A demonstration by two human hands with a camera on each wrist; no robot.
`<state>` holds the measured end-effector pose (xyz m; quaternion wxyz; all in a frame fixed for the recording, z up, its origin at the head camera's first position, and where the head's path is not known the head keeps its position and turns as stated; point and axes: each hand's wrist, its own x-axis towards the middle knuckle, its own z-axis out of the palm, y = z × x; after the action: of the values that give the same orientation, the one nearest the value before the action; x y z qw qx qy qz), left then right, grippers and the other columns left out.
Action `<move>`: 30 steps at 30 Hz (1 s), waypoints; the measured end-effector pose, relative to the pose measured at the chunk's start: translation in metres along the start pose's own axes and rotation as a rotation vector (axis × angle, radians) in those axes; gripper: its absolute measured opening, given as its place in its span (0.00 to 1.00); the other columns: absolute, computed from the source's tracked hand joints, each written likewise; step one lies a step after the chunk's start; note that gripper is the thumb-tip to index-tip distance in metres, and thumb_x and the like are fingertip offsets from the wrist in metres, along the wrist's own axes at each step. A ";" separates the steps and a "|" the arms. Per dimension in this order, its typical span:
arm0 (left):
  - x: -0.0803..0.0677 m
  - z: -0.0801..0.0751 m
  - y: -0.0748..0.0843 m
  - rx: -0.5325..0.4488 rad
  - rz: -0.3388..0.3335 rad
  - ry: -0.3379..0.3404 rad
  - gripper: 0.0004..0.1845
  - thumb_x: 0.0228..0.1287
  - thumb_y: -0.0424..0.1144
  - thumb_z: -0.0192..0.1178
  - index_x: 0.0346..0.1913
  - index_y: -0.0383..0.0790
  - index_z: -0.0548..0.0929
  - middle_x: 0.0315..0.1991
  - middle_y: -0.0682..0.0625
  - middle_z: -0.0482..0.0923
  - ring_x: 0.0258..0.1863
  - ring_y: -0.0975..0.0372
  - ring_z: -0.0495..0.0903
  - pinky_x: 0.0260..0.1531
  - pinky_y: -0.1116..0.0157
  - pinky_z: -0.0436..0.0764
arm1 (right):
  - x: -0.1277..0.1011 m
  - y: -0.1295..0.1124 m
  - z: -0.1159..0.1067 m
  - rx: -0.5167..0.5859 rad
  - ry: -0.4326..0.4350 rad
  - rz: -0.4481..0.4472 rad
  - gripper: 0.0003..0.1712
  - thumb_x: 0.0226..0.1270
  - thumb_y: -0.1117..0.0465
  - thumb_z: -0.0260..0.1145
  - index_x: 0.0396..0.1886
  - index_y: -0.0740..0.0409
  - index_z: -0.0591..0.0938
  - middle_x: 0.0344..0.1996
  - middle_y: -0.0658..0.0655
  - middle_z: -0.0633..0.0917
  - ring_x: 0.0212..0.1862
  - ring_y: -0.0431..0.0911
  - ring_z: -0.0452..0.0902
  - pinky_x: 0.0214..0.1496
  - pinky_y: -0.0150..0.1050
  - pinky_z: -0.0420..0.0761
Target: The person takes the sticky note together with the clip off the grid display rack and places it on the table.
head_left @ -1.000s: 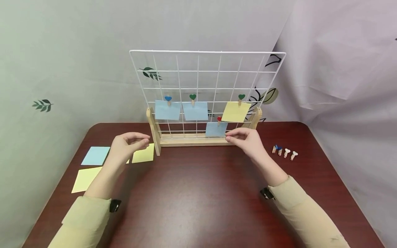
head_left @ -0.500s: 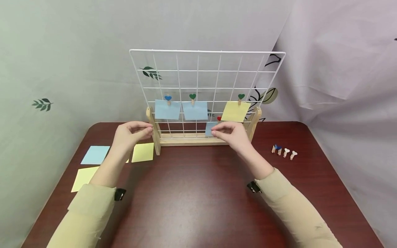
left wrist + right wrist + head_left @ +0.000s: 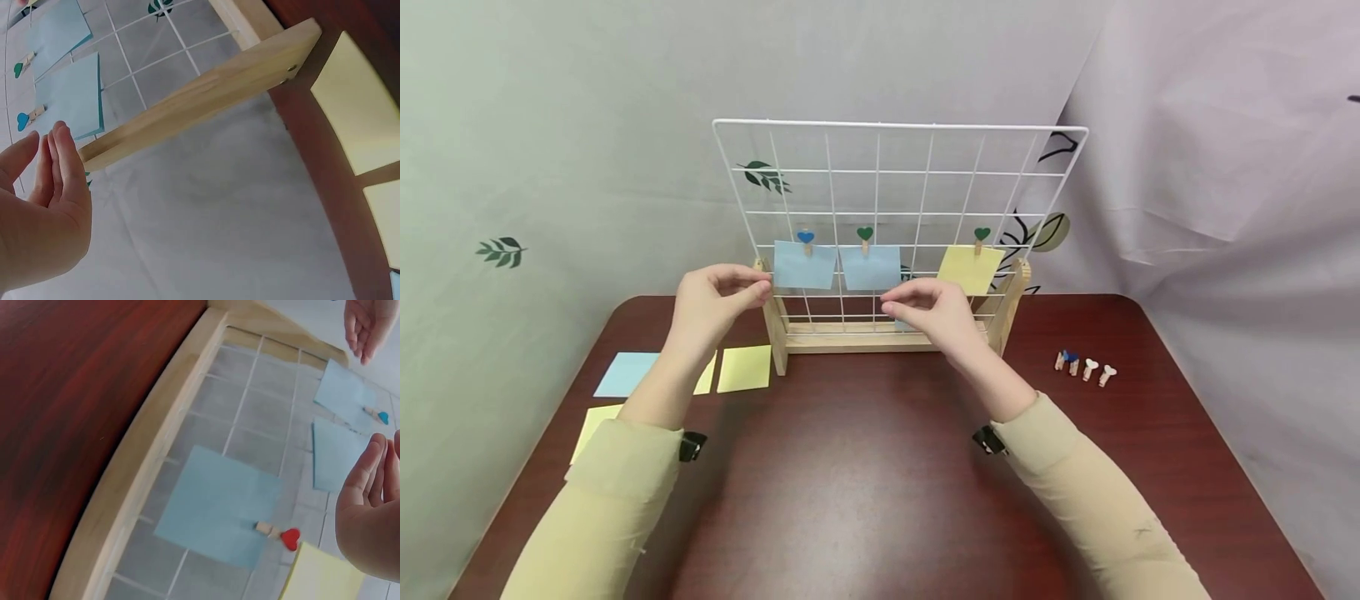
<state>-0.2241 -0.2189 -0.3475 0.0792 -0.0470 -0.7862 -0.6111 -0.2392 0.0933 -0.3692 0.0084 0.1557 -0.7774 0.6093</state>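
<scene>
A dark red wooden table (image 3: pixel 865 467) carries a wire grid stand (image 3: pixel 880 337), loose sticky notes (image 3: pixel 745 368) at left, small clothespins (image 3: pixel 1084 367) at right.

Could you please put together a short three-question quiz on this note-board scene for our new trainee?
1. True or false: the right hand grips a clothespin.
2. How many notes hang on the wire grid? A) two B) three C) four
3. What colour is the heart on the peg holding the yellow note?

Key:
1. False; in the right wrist view its fingers are straight and hold nothing.
2. C; three in the upper row, plus a lower blue note on a red-heart peg.
3. Green.
</scene>
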 end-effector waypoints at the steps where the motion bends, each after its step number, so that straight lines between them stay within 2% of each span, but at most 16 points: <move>1: 0.001 0.000 0.001 0.037 0.009 0.009 0.15 0.72 0.32 0.67 0.53 0.21 0.86 0.32 0.69 0.88 0.32 0.76 0.89 0.42 0.78 0.87 | 0.001 -0.002 0.002 0.003 -0.001 -0.006 0.11 0.67 0.66 0.77 0.46 0.67 0.91 0.41 0.55 0.93 0.37 0.32 0.86 0.42 0.27 0.83; 5: 0.007 -0.002 0.007 0.095 0.026 0.040 0.15 0.72 0.32 0.68 0.53 0.22 0.87 0.30 0.73 0.86 0.31 0.78 0.88 0.41 0.80 0.86 | 0.008 -0.009 0.012 0.026 -0.008 -0.031 0.10 0.67 0.67 0.77 0.45 0.67 0.91 0.38 0.52 0.93 0.36 0.32 0.87 0.41 0.27 0.82; 10: 0.011 -0.003 0.012 0.170 0.048 0.079 0.13 0.71 0.34 0.69 0.51 0.27 0.90 0.24 0.77 0.83 0.28 0.79 0.86 0.36 0.82 0.82 | 0.015 -0.018 0.024 0.040 0.006 -0.049 0.10 0.66 0.66 0.77 0.45 0.66 0.91 0.41 0.59 0.93 0.36 0.32 0.87 0.40 0.28 0.83; 17: 0.015 -0.001 0.014 0.294 0.086 0.121 0.12 0.70 0.39 0.71 0.49 0.34 0.93 0.24 0.81 0.80 0.28 0.82 0.82 0.29 0.80 0.76 | 0.022 -0.025 0.044 0.032 0.046 -0.097 0.11 0.67 0.66 0.77 0.48 0.64 0.91 0.44 0.63 0.93 0.38 0.36 0.89 0.42 0.28 0.85; 20: 0.016 0.000 0.014 0.327 0.100 0.128 0.11 0.70 0.40 0.71 0.48 0.37 0.93 0.28 0.73 0.85 0.29 0.82 0.81 0.28 0.79 0.76 | 0.025 -0.029 0.052 0.046 0.057 -0.111 0.13 0.66 0.66 0.77 0.49 0.64 0.91 0.45 0.64 0.93 0.41 0.43 0.92 0.45 0.30 0.88; 23: 0.017 0.002 0.015 0.363 0.114 0.137 0.10 0.71 0.40 0.71 0.48 0.38 0.94 0.35 0.55 0.92 0.28 0.82 0.80 0.27 0.78 0.75 | 0.027 -0.032 0.059 0.066 0.076 -0.130 0.14 0.66 0.67 0.77 0.51 0.65 0.90 0.46 0.65 0.93 0.44 0.51 0.93 0.49 0.34 0.90; 26: 0.018 0.004 0.016 0.380 0.129 0.140 0.11 0.71 0.39 0.70 0.49 0.37 0.93 0.43 0.39 0.93 0.29 0.83 0.79 0.28 0.79 0.75 | 0.030 -0.034 0.065 0.088 0.097 -0.160 0.16 0.67 0.69 0.76 0.53 0.67 0.89 0.48 0.66 0.92 0.49 0.55 0.92 0.54 0.36 0.90; 30: 0.018 0.005 0.018 0.390 0.141 0.138 0.12 0.72 0.38 0.70 0.52 0.36 0.93 0.46 0.37 0.92 0.29 0.86 0.78 0.29 0.81 0.75 | 0.032 -0.040 0.071 0.119 0.107 -0.178 0.19 0.68 0.70 0.75 0.57 0.69 0.87 0.53 0.67 0.91 0.55 0.57 0.90 0.58 0.36 0.89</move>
<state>-0.2394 -0.2103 -0.3278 0.1829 -0.0438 -0.8769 -0.4424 -0.2476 0.0105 -0.3433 0.0947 0.1916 -0.7215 0.6586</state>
